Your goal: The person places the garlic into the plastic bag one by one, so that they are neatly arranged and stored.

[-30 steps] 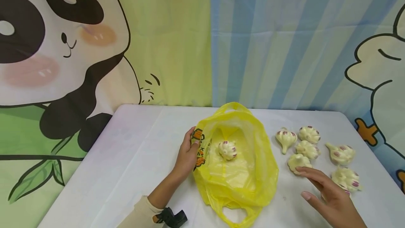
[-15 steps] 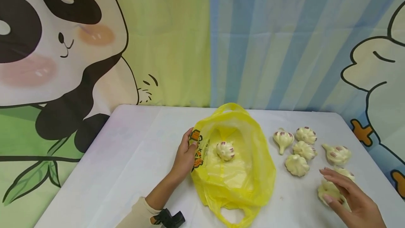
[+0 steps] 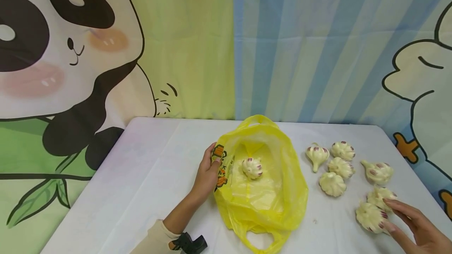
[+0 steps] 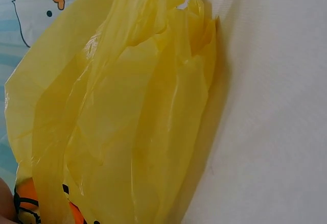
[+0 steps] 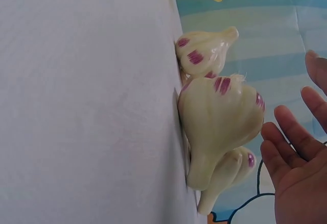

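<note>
Right hand (image 3: 426, 233): shifted to near garlic bulb (image 3: 369, 216), fingers parted, contact unclear | left hand (image 3: 206, 175): grips yellow bag (image 3: 294, 191), likely spreading mouth

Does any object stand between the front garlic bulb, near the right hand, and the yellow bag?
Nothing visible blocks the direct way: between the front garlic bulb and the yellow bag, the head view shows only white tabletop with a tiny mark.

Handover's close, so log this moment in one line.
left hand: grips yellow bag by left edge | right hand: fingers extended beside nearest garlic bulbs, contact unclear | bag: one bulb inside | table: seven bulbs visible
</note>
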A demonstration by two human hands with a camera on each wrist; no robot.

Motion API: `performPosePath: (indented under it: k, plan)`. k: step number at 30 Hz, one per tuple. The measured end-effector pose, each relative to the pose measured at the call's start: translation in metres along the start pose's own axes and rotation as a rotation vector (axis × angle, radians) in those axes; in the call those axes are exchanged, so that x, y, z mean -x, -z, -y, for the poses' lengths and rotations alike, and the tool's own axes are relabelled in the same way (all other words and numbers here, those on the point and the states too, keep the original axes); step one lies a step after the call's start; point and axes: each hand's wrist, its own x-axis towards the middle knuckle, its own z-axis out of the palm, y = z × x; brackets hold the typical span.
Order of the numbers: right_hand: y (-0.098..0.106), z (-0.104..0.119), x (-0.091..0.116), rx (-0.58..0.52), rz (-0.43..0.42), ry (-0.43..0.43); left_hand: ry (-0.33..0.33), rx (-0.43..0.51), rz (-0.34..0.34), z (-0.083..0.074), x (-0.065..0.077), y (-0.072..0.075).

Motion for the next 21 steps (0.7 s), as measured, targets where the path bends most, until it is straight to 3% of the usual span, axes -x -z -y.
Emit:
performPosePath:
  k: [12,21]
  plan:
    - [-0.003,-0.020,0.004,0.017,0.013,-0.044,0.019,0.041,0.004,0.000,-0.001,0.000]
    - [-0.007,-0.022,0.007,0.066,0.185,-0.157,0.020,0.061,0.015,-0.002,0.000,0.001]
